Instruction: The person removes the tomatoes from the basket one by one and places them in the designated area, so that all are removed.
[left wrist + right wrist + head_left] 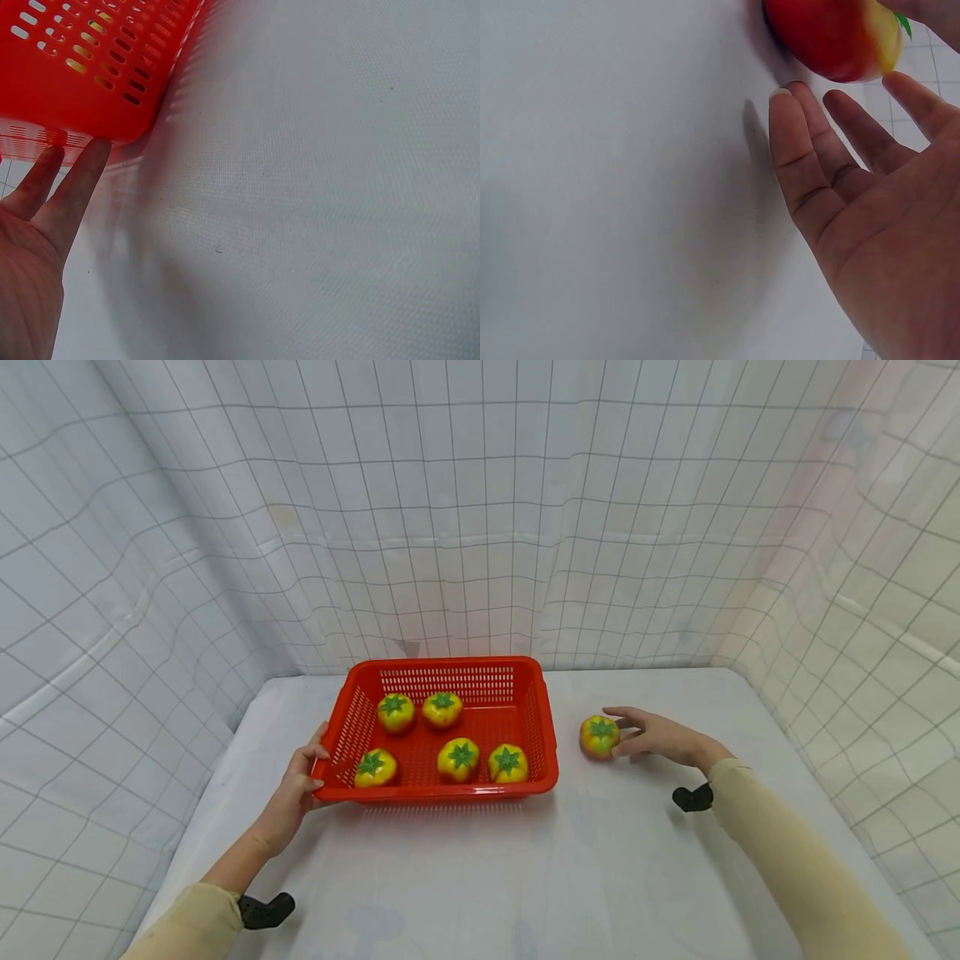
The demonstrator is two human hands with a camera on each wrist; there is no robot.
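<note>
At its left end, my left hand (288,797) touches the red plastic basket (431,792). In the left wrist view, two straight fingers (79,180) lie against the outside of the basket's wall (82,97) by a lower corner. To the right of the basket, a red-and-yellow persimmon-like fruit (599,737) with a green leafy top sits on the table. My right hand (663,739) reaches around its right side with spread fingers. The right wrist view shows the fruit (832,34) between the thumb and the parted fingertips, its top cut off by the frame.
Inside the basket lie several similar yellow fruits, one (457,760) near the front wall and another (396,712) at the back left. The white table (600,868) stretches toward me. Gridded white curtains (465,510) enclose the back and both sides.
</note>
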